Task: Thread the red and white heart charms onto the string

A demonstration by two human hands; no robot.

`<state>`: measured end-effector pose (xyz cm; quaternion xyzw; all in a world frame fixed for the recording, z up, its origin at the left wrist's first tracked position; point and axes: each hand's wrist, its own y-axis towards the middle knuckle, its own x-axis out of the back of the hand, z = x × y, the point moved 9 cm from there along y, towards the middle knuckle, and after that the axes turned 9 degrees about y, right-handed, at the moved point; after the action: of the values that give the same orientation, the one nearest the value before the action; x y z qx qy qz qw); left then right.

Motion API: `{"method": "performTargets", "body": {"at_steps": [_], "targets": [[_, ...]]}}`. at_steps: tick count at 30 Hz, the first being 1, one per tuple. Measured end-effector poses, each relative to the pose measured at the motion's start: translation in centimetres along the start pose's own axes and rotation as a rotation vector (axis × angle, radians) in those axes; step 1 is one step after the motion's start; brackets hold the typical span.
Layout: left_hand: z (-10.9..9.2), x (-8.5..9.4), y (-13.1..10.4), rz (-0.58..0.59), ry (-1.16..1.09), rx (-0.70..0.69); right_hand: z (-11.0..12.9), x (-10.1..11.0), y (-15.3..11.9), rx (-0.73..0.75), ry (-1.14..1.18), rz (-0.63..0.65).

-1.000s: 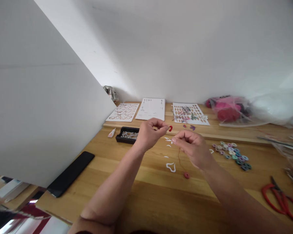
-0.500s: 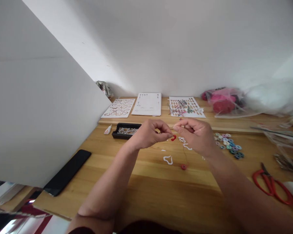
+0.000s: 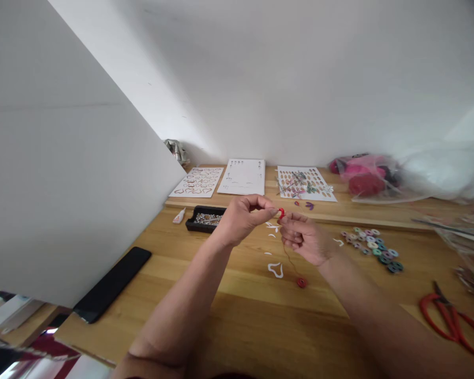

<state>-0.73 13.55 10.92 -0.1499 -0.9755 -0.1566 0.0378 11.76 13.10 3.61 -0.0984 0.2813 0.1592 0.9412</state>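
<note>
"Head view: where is the small red piece (image 3: 282, 213)?"

"Between the hands. The left hand (image 3: 245, 218) grasps it at the fingertips; the right hand (image 3: 306, 239) pinches its lower edge."

"And the thread (image 3: 288, 258)?"

"It trails below the right grip to a red spool (image 3: 301, 282) on the counter (image 3: 237, 295). White cutouts (image 3: 275, 270) lie under both grips, red-handled scissors (image 3: 452, 321) well right of them."
</note>
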Motion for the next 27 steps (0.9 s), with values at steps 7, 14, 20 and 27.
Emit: {"method": "performTargets", "body": {"at_steps": [7, 14, 20, 27], "targets": [[-0.3, 1.8, -0.1, -0.211, 0.187, -0.012, 1.8, -1.2, -2.3, 0.246, -0.293, -0.126], [-1.1, 0.6, -1.0, -0.195, 0.252, 0.006, 4.8, -3.0, -7.1, 0.584, -0.8, -0.256], [-0.7, -1.4, -2.6, -0.024, 0.381, 0.037, 7.1, -4.3, -11.1, 0.787, -1.094, -0.287], [-0.5, -4.5, -5.4, 0.16, 0.381, 0.032, 7.6, -3.1, -10.9, 0.683, -1.118, -0.266]]}}
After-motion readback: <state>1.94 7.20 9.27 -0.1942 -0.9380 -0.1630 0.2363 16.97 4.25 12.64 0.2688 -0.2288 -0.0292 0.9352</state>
